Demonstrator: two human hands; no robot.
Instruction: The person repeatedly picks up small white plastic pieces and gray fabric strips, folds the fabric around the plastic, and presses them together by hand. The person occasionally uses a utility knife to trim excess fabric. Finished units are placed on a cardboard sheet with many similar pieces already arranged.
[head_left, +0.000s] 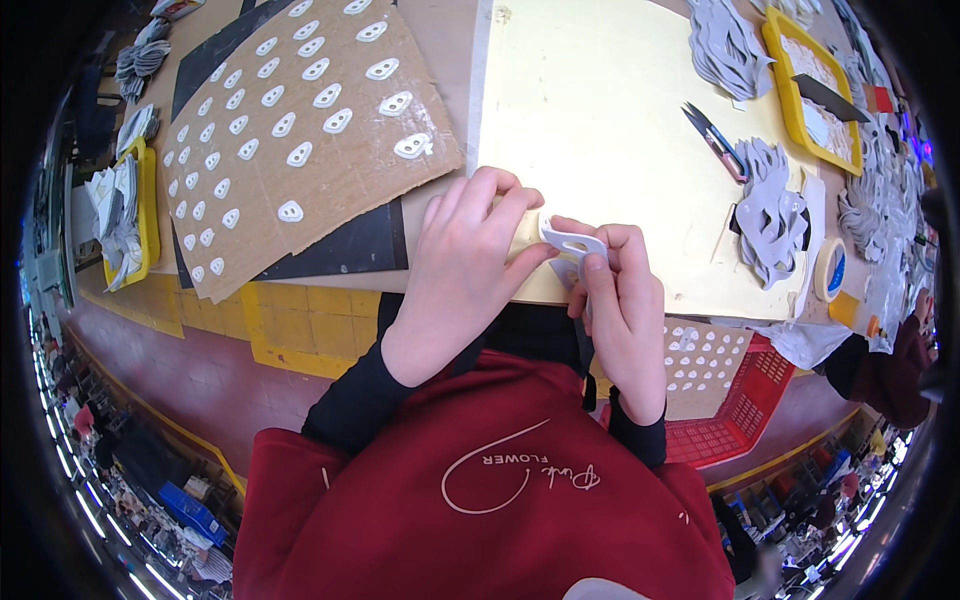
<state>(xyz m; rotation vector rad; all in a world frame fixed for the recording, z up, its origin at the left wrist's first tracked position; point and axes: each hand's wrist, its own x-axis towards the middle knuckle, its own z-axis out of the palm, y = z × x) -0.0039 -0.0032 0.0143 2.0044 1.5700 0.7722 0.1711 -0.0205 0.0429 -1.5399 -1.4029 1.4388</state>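
My right hand (622,300) pinches a pale grey flat cut piece (572,240) with an oval hole between thumb and fingers, over the front edge of the table. Close to the piece's left end, my left hand (468,262) has its fingers curled, thumb tip near the piece. Whatever its fingertips hold is too small to make out. Further left lies a brown cardboard sheet (345,165) bearing rows of small white pieces with holes. Thread snips (722,148) with dark blades rest to the right, beside a stack of grey cut pieces (770,215).
A pale yellow sheet (600,110) covers the tabletop before me. Yellow trays (790,90) stand at the far right and left. A tape roll (828,268) lies at the right edge. Below the table is a red plastic crate (735,420) with another piece-covered cardboard (700,400).
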